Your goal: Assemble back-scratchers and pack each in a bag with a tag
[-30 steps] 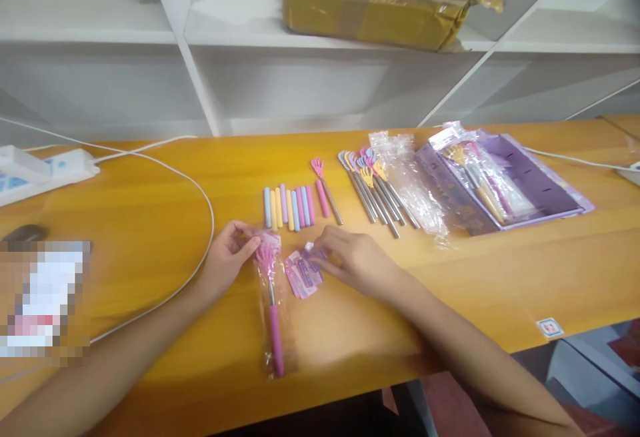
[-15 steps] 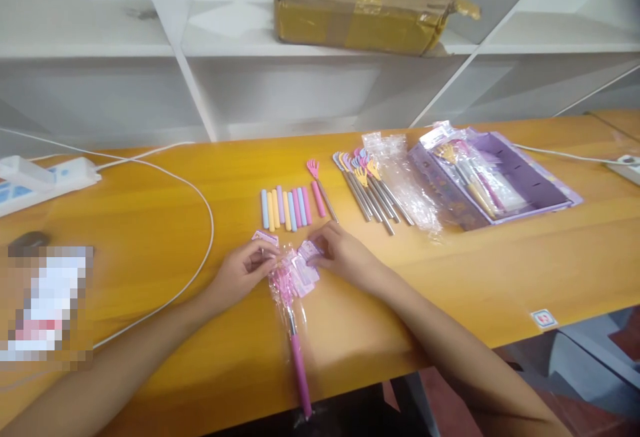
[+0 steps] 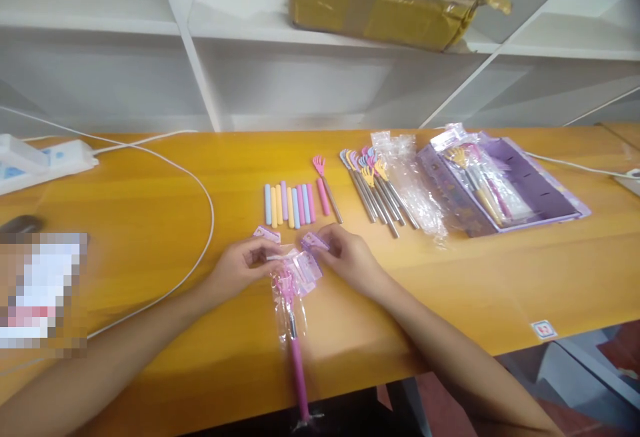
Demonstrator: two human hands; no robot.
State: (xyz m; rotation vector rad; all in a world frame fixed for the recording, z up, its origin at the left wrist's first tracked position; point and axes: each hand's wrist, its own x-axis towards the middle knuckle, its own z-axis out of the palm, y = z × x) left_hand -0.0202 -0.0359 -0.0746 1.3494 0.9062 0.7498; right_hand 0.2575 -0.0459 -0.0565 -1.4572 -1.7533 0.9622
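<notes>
Got pink claw-headed stick point(image 3: 293, 322) in crinkly clear bag point(image 3: 281, 320) (handle point(image 3: 299, 377) end nearest); also purple printed card point(image 3: 314, 242), beyond overlapping cards point(image 3: 306, 269).

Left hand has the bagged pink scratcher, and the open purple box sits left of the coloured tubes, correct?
Not quite: the head view shows the open purple box right of the coloured tubes. The left hand does have the bagged pink scratcher.

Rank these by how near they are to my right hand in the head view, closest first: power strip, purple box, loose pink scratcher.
From your right hand:
1. Loose pink scratcher, just beyond it
2. Purple box, to its right
3. Power strip, far left
</notes>
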